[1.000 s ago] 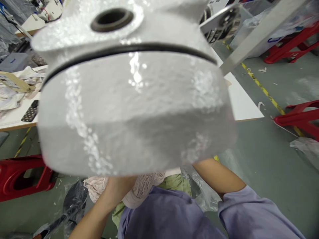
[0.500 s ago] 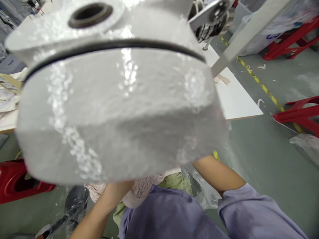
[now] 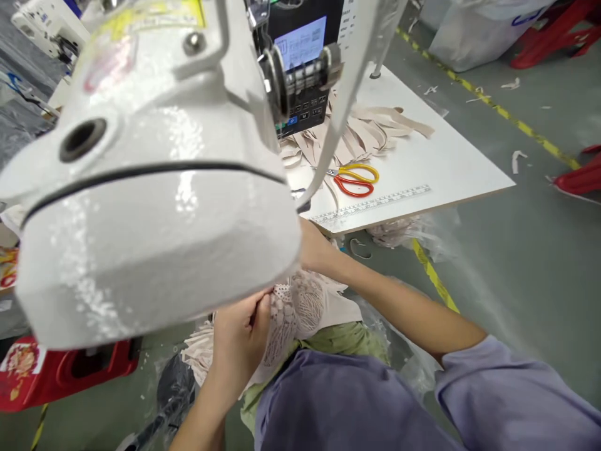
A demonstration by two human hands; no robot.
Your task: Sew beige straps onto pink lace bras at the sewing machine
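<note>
The white head of a sewing machine (image 3: 154, 250) fills much of the view and covers part of the work under it. My left hand (image 3: 241, 335) is closed, thumb pressed against curled fingers, on the edge of a pale pink lace garment (image 3: 307, 300). This garment, with rounded lace parts, hangs over my lap below the machine. My right hand (image 3: 315, 247) reaches in at the table's front edge, above the lace. Its fingers are hidden behind the machine head, so its grip cannot be seen.
On the white table (image 3: 451, 166) lie beige fabric strips (image 3: 361, 134), scissors (image 3: 357, 180) with yellow and red handles, and a printed ruler scale (image 3: 375, 203). A control panel (image 3: 300, 44) stands behind the machine. Red stools (image 3: 75, 369) and a plastic bin (image 3: 474, 31) are around.
The view has shifted, so the machine head sits further left. The scissors, strips and control panel have come into sight, and more of both hands and the lace garment shows.
</note>
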